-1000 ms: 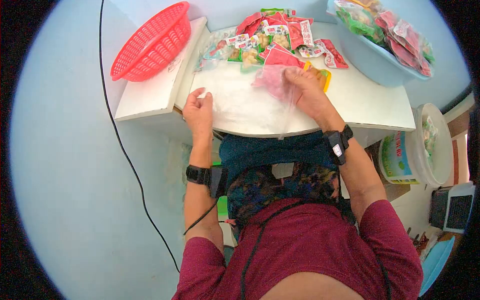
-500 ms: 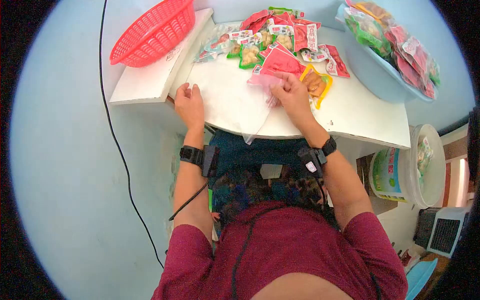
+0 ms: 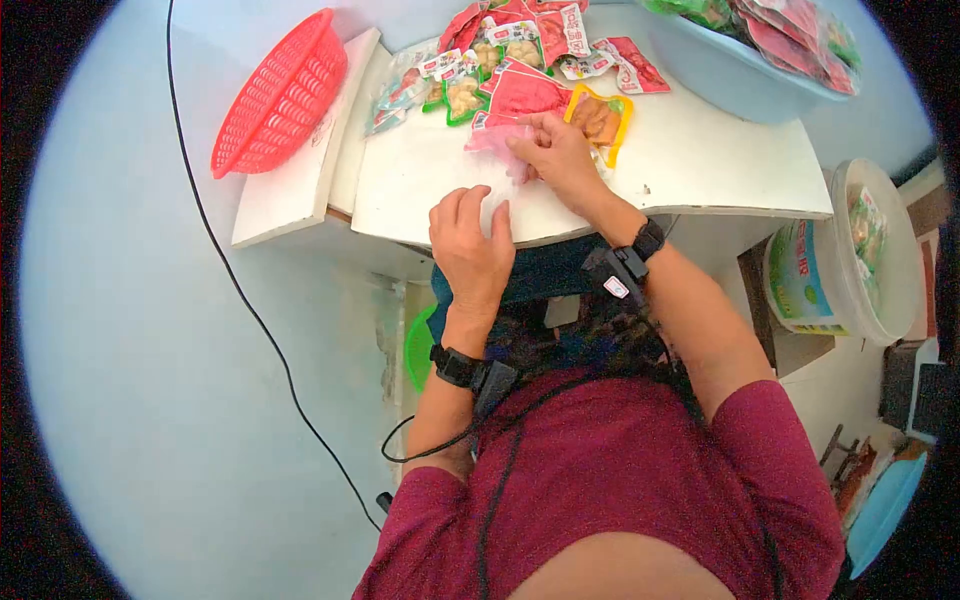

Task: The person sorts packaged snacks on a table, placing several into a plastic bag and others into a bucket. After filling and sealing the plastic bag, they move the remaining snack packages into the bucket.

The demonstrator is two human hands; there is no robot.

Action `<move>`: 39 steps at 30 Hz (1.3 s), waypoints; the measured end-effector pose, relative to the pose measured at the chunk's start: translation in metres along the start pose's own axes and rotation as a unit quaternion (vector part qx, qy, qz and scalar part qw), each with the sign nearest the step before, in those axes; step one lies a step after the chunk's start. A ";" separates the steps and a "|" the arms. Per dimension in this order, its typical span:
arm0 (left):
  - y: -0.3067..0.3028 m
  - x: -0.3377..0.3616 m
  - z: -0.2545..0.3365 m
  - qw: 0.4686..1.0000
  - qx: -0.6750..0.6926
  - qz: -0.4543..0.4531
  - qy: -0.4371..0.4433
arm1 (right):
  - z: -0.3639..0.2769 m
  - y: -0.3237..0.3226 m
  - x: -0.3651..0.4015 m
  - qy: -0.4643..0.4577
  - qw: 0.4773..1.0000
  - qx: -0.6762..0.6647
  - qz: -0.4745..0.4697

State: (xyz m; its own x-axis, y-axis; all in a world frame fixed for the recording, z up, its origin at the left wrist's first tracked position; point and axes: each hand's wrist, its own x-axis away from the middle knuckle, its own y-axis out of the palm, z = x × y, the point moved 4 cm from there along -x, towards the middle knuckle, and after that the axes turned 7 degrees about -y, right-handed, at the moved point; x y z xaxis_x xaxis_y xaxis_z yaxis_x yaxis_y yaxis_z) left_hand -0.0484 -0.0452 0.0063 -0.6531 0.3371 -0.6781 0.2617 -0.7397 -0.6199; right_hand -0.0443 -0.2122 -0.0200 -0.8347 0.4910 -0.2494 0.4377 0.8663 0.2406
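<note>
My right hand (image 3: 565,165) pinches a thin, clear plastic bag (image 3: 492,142) over the table, its lower part hard to make out against the white top. Beside the bag's lower end is my left hand (image 3: 472,245), thumb and fingers apart with nothing in them. Just beyond the bag lies a pink-red food packet (image 3: 528,93). A yellow-edged packet of brown food (image 3: 600,120) rests right of my right hand's fingers. Behind these, several green-edged packets of pale food (image 3: 463,98) and red packets (image 3: 560,32) lie heaped.
A red plastic basket (image 3: 285,95) stands on the raised board (image 3: 290,205) at left. At the back right, a blue basin (image 3: 715,75) holds more packets. A white bucket (image 3: 845,260) with packets inside stands right of the table (image 3: 720,165). A black cable runs down the left wall.
My left hand has moved right, from the table's left edge to beside the bag. My right hand keeps its pinch on the bag. The view has shifted a little.
</note>
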 end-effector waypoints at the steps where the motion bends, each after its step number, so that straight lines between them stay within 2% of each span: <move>1: 0.000 -0.001 -0.003 1.000 -0.002 0.007 0.004 | 0.001 0.000 -0.002 -0.006 1.000 -0.005 -0.007; 9: 0.006 -0.010 -0.008 0.997 0.008 0.064 0.046 | -0.005 0.004 0.002 0.002 0.999 -0.005 -0.038; 12: 0.003 -0.015 -0.007 0.998 0.013 0.066 0.003 | -0.002 0.005 0.004 -0.068 0.996 0.038 -0.038; 15: -0.001 -0.018 -0.008 0.997 0.020 0.072 -0.011 | 0.002 0.003 0.003 -0.127 0.979 0.141 -0.071; 18: -0.007 -0.018 -0.009 0.997 0.028 0.072 -0.022 | 0.001 0.008 0.002 -0.182 0.969 0.145 -0.084; 21: -0.015 -0.022 -0.010 0.995 0.024 0.096 -0.019 | 0.001 0.008 0.006 -0.032 0.991 0.102 -0.074; 27: -0.020 -0.015 0.007 0.999 -0.023 0.027 0.023 | 0.000 0.006 0.006 -0.047 0.990 0.101 -0.084; 30: -0.017 -0.007 0.000 0.998 -0.036 0.027 0.039 | 0.003 0.006 0.006 -0.040 0.993 0.078 -0.081; 36: -0.017 -0.011 -0.009 0.995 -0.013 0.083 0.056 | 0.005 0.008 0.006 -0.050 0.986 0.132 -0.093; 39: -0.012 -0.020 -0.010 0.996 -0.007 0.067 0.050 | 0.004 0.009 0.007 -0.046 0.986 0.126 -0.096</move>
State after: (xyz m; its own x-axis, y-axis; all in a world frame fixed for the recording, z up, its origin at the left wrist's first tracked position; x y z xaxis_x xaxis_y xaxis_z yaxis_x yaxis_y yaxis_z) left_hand -0.0309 -0.0375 0.0232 -0.5371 0.2924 -0.7912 0.3527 -0.7742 -0.5256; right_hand -0.0451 -0.2006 -0.0230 -0.8816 0.3125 -0.3537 0.3536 0.9337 -0.0563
